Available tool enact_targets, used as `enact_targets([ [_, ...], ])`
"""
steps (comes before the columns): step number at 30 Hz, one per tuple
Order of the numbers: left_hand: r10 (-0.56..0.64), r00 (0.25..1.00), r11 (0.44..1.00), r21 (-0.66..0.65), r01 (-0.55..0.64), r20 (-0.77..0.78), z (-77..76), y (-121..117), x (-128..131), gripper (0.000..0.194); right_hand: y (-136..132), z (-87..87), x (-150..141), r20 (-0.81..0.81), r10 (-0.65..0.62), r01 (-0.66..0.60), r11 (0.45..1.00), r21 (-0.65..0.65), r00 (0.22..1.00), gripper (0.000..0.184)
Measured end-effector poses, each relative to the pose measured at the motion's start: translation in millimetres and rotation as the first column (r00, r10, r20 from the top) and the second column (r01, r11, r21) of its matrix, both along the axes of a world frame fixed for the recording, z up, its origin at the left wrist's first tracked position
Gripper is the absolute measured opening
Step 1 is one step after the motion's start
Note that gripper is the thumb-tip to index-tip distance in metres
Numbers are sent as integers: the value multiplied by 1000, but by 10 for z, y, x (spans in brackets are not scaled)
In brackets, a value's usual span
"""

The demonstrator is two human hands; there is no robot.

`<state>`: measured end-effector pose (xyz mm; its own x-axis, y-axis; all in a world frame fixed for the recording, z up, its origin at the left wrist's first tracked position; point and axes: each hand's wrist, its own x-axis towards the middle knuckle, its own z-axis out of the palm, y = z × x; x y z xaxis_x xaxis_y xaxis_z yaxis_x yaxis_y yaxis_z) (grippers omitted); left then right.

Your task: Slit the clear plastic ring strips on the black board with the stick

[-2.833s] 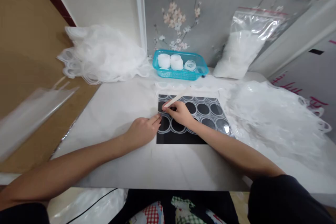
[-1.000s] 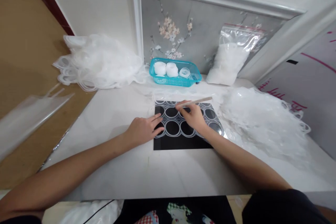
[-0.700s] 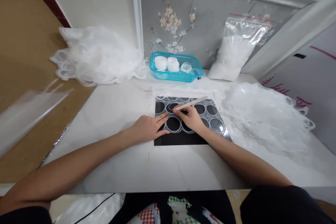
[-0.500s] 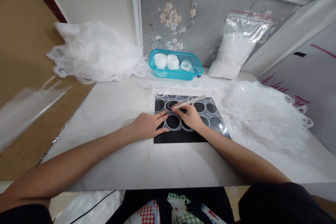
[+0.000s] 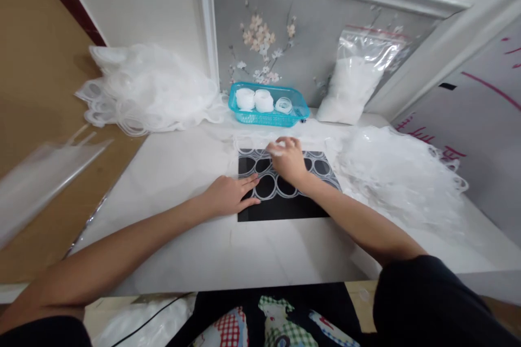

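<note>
Black mat: the landmark (image 5: 280, 211), flat on the pale, marble-look table (image 5: 183, 157)
Ringed sheet: clear with whitish rings (image 5: 266, 199), lying on the mat
Left hand: fingers and thumb spread wide (image 5: 230, 195), resting at the mat's left edge
Right hand: fingers curled, blurred (image 5: 287, 160), above the mat's far part; something whitish at the fingertips, grip cannot be told
Blue basket: beyond the mat (image 5: 271, 119), with white coils (image 5: 264, 101)
White heaps: far left (image 5: 154, 87) and right (image 5: 402, 173) of the mat
Zip bag: beyond the mat, rightward (image 5: 352, 87)
Wall: framed blossom panel (image 5: 317, 27) behind the mat
</note>
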<state>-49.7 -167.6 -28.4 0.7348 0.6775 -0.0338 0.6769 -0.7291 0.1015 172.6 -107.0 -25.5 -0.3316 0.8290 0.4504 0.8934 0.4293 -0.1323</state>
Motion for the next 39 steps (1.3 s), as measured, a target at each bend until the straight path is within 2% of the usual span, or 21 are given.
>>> enact_targets([
  [1,0,1000,1000,-4,0,11,2,2,-12,55,186,77,95,-113,-140,144,989,27,984,24],
  [2,-3,1000,1000,-9,3,21,6,6,-27,54,350,154,207,-271,-257,277,960,36,928,23],
  [3,-5,999,1000,-13,6,31,14,13,-43,53,473,223,326,-421,-321,369,929,37,849,23],
  [4,-9,999,1000,-22,10,42,27,20,-59,52,541,273,440,-528,-327,414,909,52,784,22],
  [5,-9,998,999,-30,11,56,44,28,-72,50,547,299,538,-582,-297,412,908,73,757,20],
  [7,7,995,1000,-29,-4,98,85,42,-80,46,393,263,658,-593,-210,310,948,71,778,17],
  [9,26,990,1000,-5,-25,141,124,49,-45,44,106,135,674,-558,-150,146,988,-53,816,15],
  [11,18,988,999,28,-23,153,149,49,45,45,-184,-22,622,-569,-132,8,977,-215,812,17],
  [13,-15,993,998,58,9,115,157,46,187,48,-386,-151,547,-606,-121,-84,951,-298,786,17],
  [17,-43,999,992,116,44,-9,145,37,520,57,-498,-240,430,-660,-46,-195,938,-287,750,15],
  [22,-24,998,990,140,32,-58,118,-2,691,58,-478,-210,394,-653,1,-235,934,-271,758,12],
  [29,-26,995,994,103,36,-98,94,-5,656,59,-484,-226,411,-618,-15,-205,937,-283,786,11],
  [39,-37,996,993,113,46,-84,47,-6,642,59,-492,-241,407,-619,-30,-184,943,-279,784,12],
])
